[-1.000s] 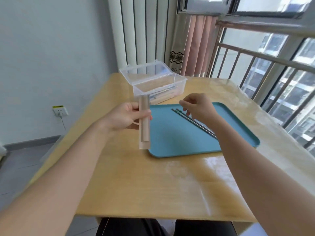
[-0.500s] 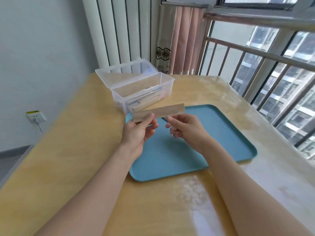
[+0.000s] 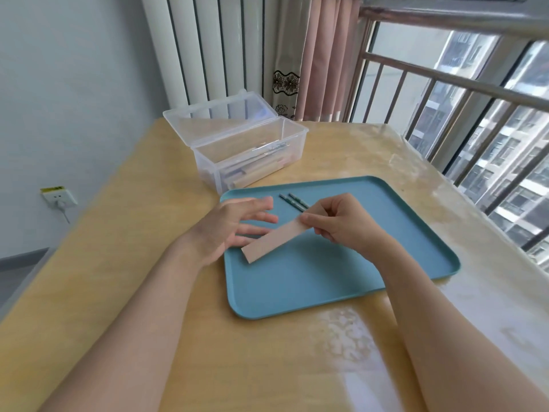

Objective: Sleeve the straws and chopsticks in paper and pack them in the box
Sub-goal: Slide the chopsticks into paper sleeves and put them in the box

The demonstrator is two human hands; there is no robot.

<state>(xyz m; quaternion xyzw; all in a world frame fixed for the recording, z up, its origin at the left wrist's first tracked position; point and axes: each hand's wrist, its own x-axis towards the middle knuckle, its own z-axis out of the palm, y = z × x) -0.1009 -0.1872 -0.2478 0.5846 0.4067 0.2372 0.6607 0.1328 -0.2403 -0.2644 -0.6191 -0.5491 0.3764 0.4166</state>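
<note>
Over the tray, right hand pinches the sleeve by one end; left hand open. Risk: the unsupported sleeve creases, blocking chopsticks.

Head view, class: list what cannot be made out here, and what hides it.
1. Chopsticks: near ends hidden by the right hand.
2. Paper sleeve: the pinched end is covered by fingers.
3. Clear box: contents too blurred to count.
4. Left hand: motion-blurred fingertips.
</note>
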